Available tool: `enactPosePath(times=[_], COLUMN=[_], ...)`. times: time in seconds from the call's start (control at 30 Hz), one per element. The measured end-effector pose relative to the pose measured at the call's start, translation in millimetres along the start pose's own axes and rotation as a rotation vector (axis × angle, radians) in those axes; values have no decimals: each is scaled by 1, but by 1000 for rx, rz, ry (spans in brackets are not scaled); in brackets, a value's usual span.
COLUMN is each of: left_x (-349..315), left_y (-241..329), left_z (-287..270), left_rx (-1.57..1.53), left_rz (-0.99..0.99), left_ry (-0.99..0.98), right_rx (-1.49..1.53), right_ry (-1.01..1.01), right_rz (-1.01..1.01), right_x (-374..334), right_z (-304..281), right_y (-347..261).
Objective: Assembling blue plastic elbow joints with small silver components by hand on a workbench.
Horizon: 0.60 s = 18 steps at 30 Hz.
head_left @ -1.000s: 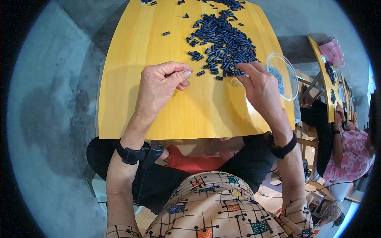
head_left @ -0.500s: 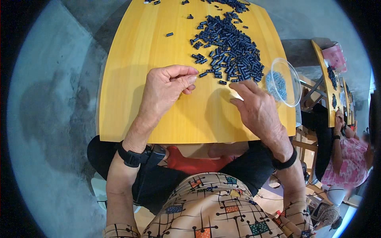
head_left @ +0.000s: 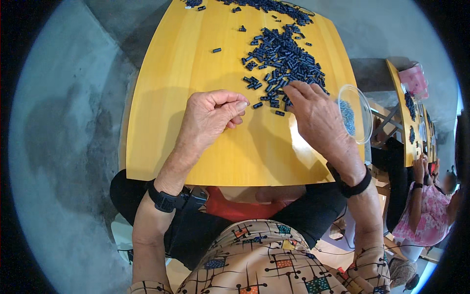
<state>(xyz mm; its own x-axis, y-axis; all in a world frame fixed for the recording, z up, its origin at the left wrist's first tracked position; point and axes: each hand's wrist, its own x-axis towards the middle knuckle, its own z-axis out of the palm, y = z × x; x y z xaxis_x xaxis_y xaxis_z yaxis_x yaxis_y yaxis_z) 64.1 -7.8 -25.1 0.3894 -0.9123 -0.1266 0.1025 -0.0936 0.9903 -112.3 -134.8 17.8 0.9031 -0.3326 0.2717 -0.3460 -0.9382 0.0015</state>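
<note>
My left hand point(head_left: 211, 117) hovers over the yellow table, thumb and forefinger pinched together; whatever lies between the fingertips is too small to make out. My right hand point(head_left: 320, 115) reaches over the near edge of a pile of short black cylindrical pieces point(head_left: 289, 61), its fingertips against the pieces and its thumb apart from the fingers. A few loose black pieces point(head_left: 279, 113) rest between the two hands. Right of my right hand stands a clear round plastic tub point(head_left: 366, 132) with small silvery-blue parts point(head_left: 347, 117) in it.
The yellow tabletop point(head_left: 161, 127) ends close to my lap. More black pieces point(head_left: 264, 6) spread along its far edge, and a single one point(head_left: 217, 50) lies left of the pile. At the right, a person in a pink patterned top point(head_left: 423, 215) sits at another table point(head_left: 409, 142).
My right hand has moved forward onto the near edge of the pile. My left hand keeps its pinch. The whole view has shifted slightly, with the table lower in the picture.
</note>
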Motion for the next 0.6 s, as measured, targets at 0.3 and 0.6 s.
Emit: enactPosePath(times=[0.3, 0.6], left_x=[3, 0], left_y=[1, 4], left_z=[-4, -3], left_rx=[-60, -120], left_rz=[40, -19], left_ry=[14, 3], right_rx=[45, 82], right_ry=[-33, 53], right_rz=[46, 44], right_x=[18, 38], right_z=[5, 34], right_y=[18, 24])
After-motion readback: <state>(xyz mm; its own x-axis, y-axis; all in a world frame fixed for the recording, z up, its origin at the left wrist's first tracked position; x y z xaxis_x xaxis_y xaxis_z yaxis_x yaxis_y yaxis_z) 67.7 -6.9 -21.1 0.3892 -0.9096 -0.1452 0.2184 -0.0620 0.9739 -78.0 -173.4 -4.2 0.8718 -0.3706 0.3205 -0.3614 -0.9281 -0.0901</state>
